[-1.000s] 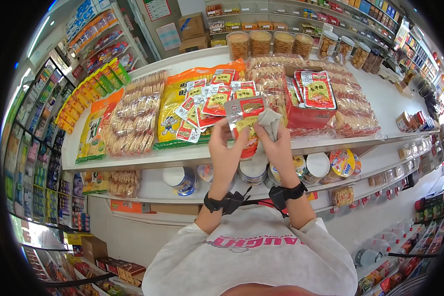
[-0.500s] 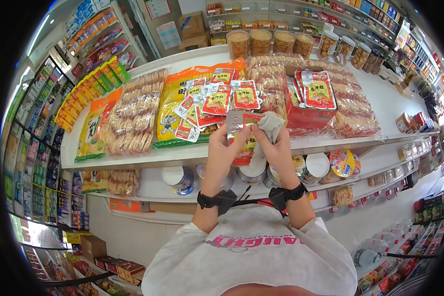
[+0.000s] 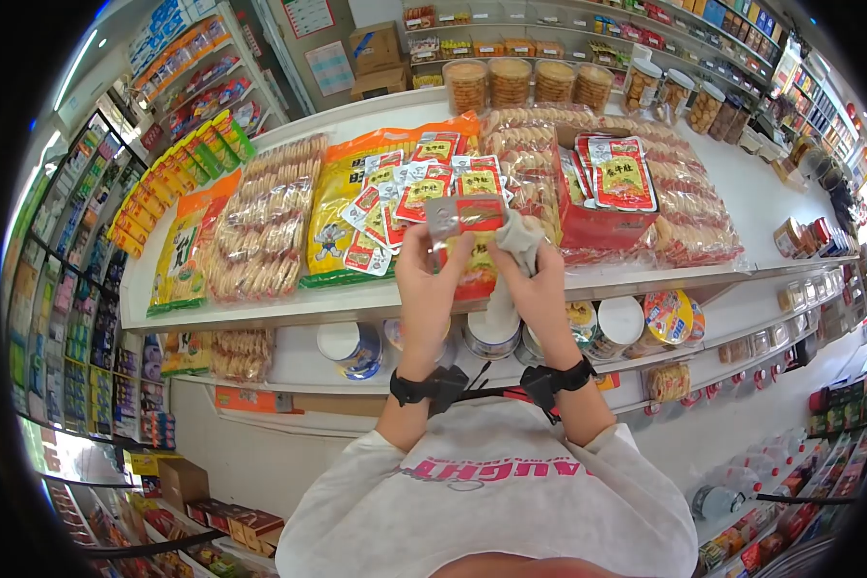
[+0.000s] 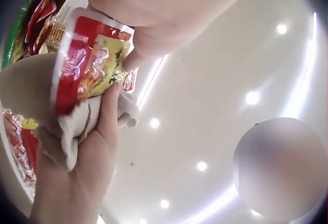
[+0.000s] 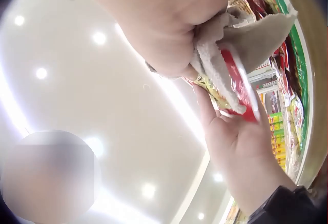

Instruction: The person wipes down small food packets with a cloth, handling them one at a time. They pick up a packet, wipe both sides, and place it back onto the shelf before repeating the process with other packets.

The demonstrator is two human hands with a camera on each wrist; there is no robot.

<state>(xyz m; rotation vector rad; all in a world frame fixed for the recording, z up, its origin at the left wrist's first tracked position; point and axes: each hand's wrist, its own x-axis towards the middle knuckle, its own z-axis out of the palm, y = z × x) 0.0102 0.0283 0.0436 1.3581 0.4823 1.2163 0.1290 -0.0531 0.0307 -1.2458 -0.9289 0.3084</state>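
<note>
A red and yellow snack packet (image 3: 479, 214) is held up over the front edge of the display counter. My left hand (image 3: 428, 279) pinches it along its left side, thumb across the front. In my right hand (image 3: 538, 289) is a pale grey cloth (image 3: 519, 241), bunched between thumb and fingers against the packet's right side, with a tail hanging below. The left wrist view shows the packet's printed face (image 4: 95, 60) with the cloth (image 4: 82, 121) folded at its lower edge. Seen from the right wrist, the cloth (image 5: 215, 75) partly covers the packet.
Similar packets (image 3: 424, 197) lie loosely piled on a yellow snack bag (image 3: 332, 217) behind my hands. To the right, a red box (image 3: 602, 229) holds more of them. Bagged crackers (image 3: 265, 226) and jars (image 3: 554, 85) line the counter; round tubs (image 3: 350, 352) stand on the shelf below.
The packet first dipped toward me, then came back up and tilted, its top edge now higher. Both hands moved slightly with it, keeping their hold; the cloth stays at its right side.
</note>
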